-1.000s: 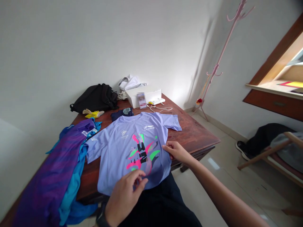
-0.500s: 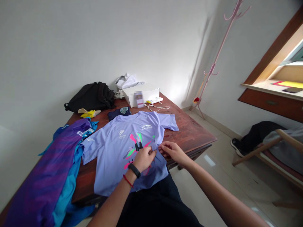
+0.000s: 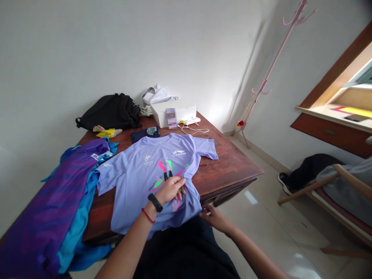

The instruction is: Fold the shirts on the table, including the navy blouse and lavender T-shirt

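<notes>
A lavender T-shirt (image 3: 130, 193) with a colourful print lies front up on the wooden table (image 3: 229, 170), its lower part hanging over the near edge. My left hand (image 3: 171, 189), with a black band and a red cord at the wrist, pinches the shirt's fabric beside the print. Lower down, at the shirt's right bottom corner, my right hand (image 3: 214, 217) has its fingers closed on the hem. Between the two hands the cloth is bunched in folds.
Left of the shirt lies a purple and blue garment pile (image 3: 72, 186). Behind are a black backpack (image 3: 109, 112), a yellow packet (image 3: 108, 133), dark folded cloth (image 3: 145, 133), a white box (image 3: 186, 106) and a cabled white device (image 3: 190, 121). A wooden chair (image 3: 334, 201) stands right.
My right hand has moved down from beside the left hand to the shirt's bottom corner. My left hand has shifted slightly left, still at the fabric. The view has tilted a little.
</notes>
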Action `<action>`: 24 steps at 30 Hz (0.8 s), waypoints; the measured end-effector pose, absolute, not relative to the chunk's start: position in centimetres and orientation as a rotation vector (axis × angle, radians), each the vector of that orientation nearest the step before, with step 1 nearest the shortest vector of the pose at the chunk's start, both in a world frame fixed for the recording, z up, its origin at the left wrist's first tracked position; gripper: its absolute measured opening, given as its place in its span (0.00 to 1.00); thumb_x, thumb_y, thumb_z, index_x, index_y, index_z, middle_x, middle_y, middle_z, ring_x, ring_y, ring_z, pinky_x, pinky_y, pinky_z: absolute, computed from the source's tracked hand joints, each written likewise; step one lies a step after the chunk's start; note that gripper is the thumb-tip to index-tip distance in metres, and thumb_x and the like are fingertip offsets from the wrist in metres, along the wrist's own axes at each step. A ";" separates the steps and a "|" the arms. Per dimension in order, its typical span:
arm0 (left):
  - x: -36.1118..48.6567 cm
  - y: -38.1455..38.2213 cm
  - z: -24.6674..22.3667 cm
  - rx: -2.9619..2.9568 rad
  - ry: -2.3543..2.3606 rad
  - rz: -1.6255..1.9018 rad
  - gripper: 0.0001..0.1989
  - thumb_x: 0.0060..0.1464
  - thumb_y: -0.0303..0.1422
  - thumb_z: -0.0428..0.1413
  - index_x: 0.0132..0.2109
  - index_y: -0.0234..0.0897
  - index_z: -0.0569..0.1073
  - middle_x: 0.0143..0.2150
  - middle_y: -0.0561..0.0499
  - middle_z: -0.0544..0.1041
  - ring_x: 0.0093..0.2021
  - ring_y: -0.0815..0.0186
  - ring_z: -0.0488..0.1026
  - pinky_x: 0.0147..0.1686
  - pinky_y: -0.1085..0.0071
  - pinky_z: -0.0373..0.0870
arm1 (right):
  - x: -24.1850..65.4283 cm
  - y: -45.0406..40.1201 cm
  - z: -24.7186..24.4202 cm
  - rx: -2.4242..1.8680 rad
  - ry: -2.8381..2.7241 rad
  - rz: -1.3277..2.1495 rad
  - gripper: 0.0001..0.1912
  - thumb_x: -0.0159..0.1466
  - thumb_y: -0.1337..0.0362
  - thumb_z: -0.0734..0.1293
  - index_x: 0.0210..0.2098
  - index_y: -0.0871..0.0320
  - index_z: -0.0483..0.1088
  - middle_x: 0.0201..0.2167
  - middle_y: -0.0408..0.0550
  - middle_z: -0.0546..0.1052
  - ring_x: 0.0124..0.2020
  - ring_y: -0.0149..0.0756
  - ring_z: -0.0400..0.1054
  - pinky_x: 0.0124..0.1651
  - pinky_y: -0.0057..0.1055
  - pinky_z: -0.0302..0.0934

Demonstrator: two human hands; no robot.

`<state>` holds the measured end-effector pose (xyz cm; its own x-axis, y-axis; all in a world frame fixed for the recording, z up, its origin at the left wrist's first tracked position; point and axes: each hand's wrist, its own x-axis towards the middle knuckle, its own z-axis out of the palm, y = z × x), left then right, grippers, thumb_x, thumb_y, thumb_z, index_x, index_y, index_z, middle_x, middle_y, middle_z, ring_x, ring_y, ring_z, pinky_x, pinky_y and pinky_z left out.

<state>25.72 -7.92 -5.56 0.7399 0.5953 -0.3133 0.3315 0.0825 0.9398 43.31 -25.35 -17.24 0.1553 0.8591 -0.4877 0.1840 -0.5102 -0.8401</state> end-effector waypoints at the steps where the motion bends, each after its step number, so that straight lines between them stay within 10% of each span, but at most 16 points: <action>1: 25.7 -7.9 -5.5 1.520 0.782 0.229 0.26 0.56 0.57 0.53 0.35 0.36 0.67 0.27 0.52 0.75 0.17 0.72 0.71 0.15 0.78 0.59 | 42.9 -25.2 -17.9 -1.763 -0.924 1.426 0.27 0.56 0.44 0.71 0.46 0.56 0.71 0.37 0.47 0.76 0.37 0.39 0.73 0.33 0.30 0.66; 20: 26.1 -6.7 -3.4 1.745 0.619 0.097 0.18 0.63 0.46 0.48 0.40 0.37 0.73 0.32 0.50 0.76 0.21 0.67 0.73 0.19 0.74 0.64 | 44.2 -34.2 -12.6 -1.742 -1.289 1.688 0.18 0.46 0.51 0.77 0.33 0.53 0.79 0.30 0.40 0.77 0.35 0.42 0.70 0.37 0.30 0.64; 24: 29.5 -4.5 -0.7 2.178 0.555 0.396 0.10 0.60 0.30 0.51 0.41 0.37 0.77 0.38 0.49 0.80 0.36 0.64 0.77 0.39 0.72 0.69 | 42.9 -34.1 -15.3 -1.816 -1.108 1.610 0.29 0.40 0.49 0.78 0.41 0.50 0.79 0.34 0.45 0.79 0.43 0.50 0.72 0.42 0.36 0.68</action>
<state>29.46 -4.54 -0.66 0.8525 0.5150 0.0894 0.2521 -0.5550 0.7928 42.90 -34.13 -15.26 -0.0140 0.8095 -0.5869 0.2592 -0.5640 -0.7841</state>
